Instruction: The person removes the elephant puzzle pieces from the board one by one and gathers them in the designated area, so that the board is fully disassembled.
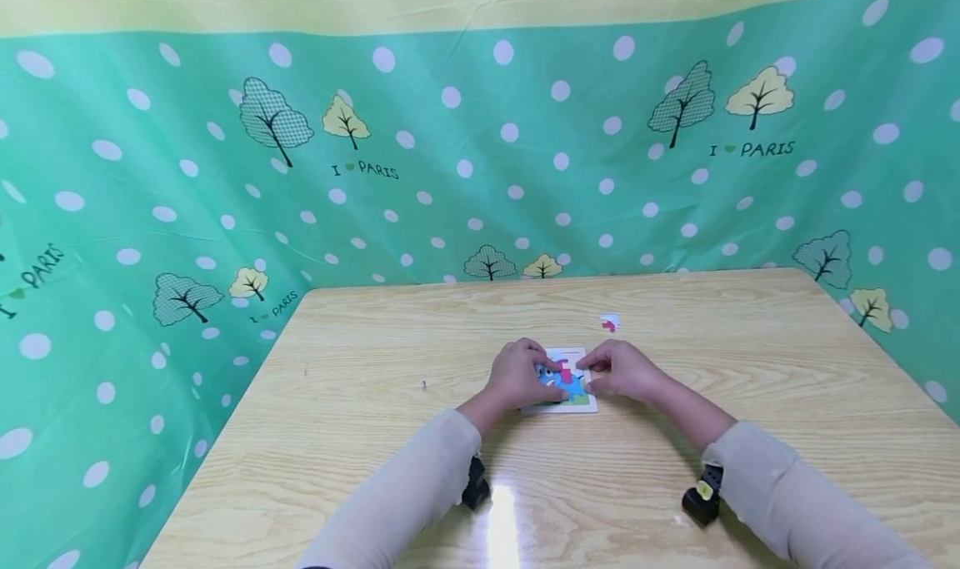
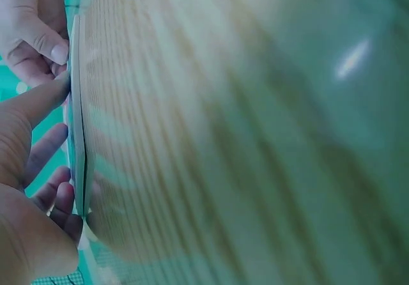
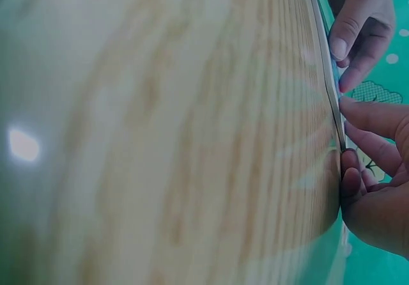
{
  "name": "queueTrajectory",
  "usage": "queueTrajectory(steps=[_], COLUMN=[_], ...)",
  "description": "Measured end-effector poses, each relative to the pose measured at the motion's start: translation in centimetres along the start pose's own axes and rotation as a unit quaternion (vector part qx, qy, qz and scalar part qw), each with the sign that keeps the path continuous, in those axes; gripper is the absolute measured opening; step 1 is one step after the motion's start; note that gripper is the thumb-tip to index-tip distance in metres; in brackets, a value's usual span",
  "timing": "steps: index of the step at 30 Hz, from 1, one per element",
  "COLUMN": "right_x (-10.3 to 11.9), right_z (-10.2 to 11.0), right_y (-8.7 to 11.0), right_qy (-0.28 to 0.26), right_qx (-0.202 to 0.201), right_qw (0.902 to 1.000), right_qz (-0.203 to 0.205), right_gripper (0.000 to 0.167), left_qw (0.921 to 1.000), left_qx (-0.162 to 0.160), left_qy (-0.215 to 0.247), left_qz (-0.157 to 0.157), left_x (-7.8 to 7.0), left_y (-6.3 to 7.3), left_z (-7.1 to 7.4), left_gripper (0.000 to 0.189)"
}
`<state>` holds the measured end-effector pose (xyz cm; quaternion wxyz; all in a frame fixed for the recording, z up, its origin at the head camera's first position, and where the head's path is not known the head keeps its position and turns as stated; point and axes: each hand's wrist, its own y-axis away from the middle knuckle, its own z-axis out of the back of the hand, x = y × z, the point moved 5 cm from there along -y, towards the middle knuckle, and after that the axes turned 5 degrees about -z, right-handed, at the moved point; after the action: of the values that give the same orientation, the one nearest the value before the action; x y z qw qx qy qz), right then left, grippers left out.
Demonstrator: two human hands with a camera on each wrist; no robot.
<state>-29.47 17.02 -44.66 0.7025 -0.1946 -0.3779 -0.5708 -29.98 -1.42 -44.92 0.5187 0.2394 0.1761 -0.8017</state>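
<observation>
Pale wood-grain tabletop — smooth, glossy, on which we see light and reflections. Green, white-dotted cloth backdrop, softly creased. Beige cloth sleeves, matt. Black wrist-worn blocks, seemingly plastic. Flat, white-bordered picture board — smooth-faced, its material we cannot tell.

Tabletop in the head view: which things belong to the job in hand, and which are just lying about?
Job in hand:
jigsaw puzzle
left hand and right hand, touching it
loose puzzle piece, probably its own

Lying about:
tiny dark speck, too small to identify
</observation>
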Motion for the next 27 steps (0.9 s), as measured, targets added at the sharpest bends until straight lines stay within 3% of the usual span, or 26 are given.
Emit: queueTrajectory(steps=[13,19,27], right_x=[0.09,0.27,0.44], right_z=[-0.28,-0.28,-0.22], right_y=[-0.19,-0.14,-0.23], right_qy=[-0.019,-0.052,-0.056], right_qx=[-0.003,0.002,-0.008], right_qw=[0.9998,0.9985,0.9984], right_qz=[0.006,0.017,0.01], right_gripper=[0.029,0.021,0.01], left_qw=[0.9999,0.9998,0.9999], left_qx=[-0.002,-0.004,-0.005], left_qy=[0.014,0.017,0.01], left_qz=[0.008,0.004,0.0], left_x=[-0.23,-0.25,-0.24], left_y=[0.24,0.25,0.21], left_z=[0.19,0.24,0.25], left_gripper=[0.038,0.039,0.04])
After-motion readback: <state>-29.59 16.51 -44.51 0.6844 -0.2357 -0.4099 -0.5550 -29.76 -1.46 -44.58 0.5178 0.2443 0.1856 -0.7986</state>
